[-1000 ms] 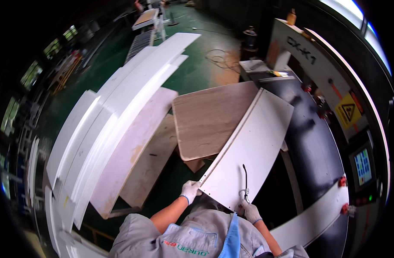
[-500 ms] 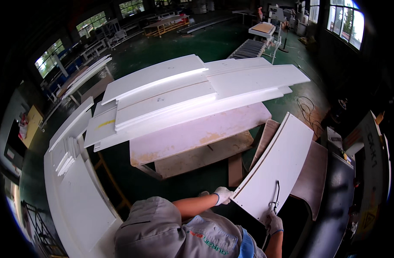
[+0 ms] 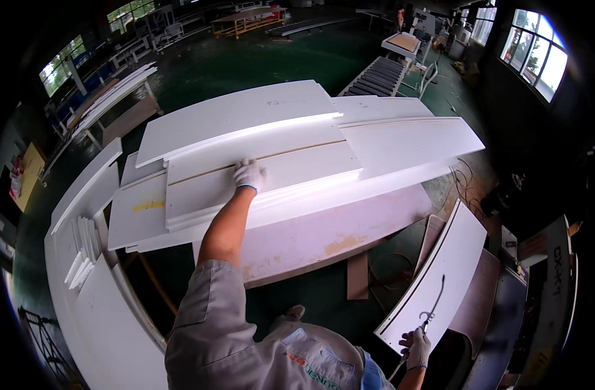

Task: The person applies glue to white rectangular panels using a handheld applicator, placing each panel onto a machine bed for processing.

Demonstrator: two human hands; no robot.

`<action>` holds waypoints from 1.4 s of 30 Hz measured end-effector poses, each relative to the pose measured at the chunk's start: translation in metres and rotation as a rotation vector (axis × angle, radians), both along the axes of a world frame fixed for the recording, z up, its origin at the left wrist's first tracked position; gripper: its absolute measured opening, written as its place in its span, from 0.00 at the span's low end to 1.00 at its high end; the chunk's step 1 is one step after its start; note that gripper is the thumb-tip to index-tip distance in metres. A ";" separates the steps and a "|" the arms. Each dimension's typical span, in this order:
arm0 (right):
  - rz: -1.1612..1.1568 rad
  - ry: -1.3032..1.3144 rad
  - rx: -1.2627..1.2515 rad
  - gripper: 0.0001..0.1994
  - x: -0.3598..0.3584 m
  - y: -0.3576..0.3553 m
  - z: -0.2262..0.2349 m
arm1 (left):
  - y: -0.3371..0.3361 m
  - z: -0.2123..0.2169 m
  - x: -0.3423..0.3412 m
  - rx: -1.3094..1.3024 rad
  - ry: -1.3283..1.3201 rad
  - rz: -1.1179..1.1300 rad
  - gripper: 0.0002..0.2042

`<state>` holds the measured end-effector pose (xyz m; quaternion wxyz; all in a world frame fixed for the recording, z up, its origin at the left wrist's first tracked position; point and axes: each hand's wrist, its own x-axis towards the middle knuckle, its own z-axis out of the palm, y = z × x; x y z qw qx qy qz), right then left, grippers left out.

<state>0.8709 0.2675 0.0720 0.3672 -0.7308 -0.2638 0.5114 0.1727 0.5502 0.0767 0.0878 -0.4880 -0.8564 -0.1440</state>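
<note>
My left hand (image 3: 250, 174), in a white knit glove, reaches onto a stack of white panels. Its fingers are spread and slightly bent at the brown seam along the far edge of the near white panel (image 3: 291, 168). In my right gloved hand (image 3: 416, 348) is an air blow gun (image 3: 427, 320) with a thin black nozzle and a hose trailing below. The nozzle points away over a separate white panel (image 3: 450, 266), which rests at the right with small holes along its left edge.
A pinkish worktable (image 3: 323, 237) carries the panel stack. More white panels and narrow strips (image 3: 86, 250) lie at the left. A dark machine (image 3: 505, 305) stands at the right, near cables (image 3: 463, 182) on the floor. Farther off is a roller conveyor (image 3: 375, 79).
My left hand has left the corner of the right-hand panel and moved far left onto the stack. My right hand still holds the blow gun. The view has shifted.
</note>
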 end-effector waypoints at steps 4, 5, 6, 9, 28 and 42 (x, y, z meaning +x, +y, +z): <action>0.398 0.122 -0.180 0.21 -0.109 0.045 0.033 | 0.024 -0.006 -0.013 -0.069 -0.032 -0.034 0.26; 0.418 0.150 -0.125 0.22 -0.134 0.054 0.025 | 0.027 0.005 -0.010 -0.106 -0.018 -0.048 0.27; 0.533 0.236 -0.116 0.23 -0.163 0.070 0.028 | 0.020 0.011 -0.014 -0.109 -0.005 -0.053 0.27; 0.624 0.535 -0.131 0.25 -0.227 0.112 -0.014 | -0.014 0.001 0.011 -0.043 -0.042 -0.114 0.26; -0.038 0.372 0.168 0.17 -0.308 0.166 0.005 | -0.300 -0.094 -0.022 0.541 -1.539 0.349 0.33; -0.906 0.441 0.236 0.19 0.172 0.013 -0.036 | -0.096 -0.050 0.505 0.038 -1.533 -0.406 0.19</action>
